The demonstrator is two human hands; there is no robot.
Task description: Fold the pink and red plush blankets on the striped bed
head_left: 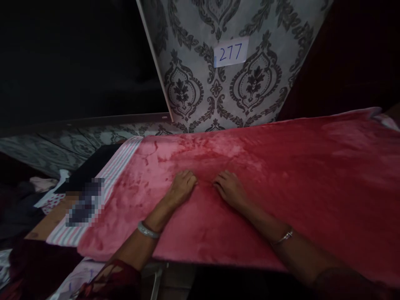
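Observation:
A plush red-pink blanket (265,179) is spread across the table, smooth in places and ruffled in others. My left hand (181,186) rests on it near the middle, fingers curled and thumb pressed against them. A short gap to the right, my right hand (229,187) also has its fingers bent inward and touches the pile. Whatever lies between the fingertips of either hand, if anything, is hidden or too small to name. Both forearms come in from the near edge, with a bracelet on each wrist.
Under the blanket's left end shows a striped cloth (117,164), partly covered by a pixelated patch. A large dark screen (78,62) hangs behind at left. On the patterned wall (215,96) is a paper (231,52) marked 277. Clothes (12,208) lie in a heap at far left.

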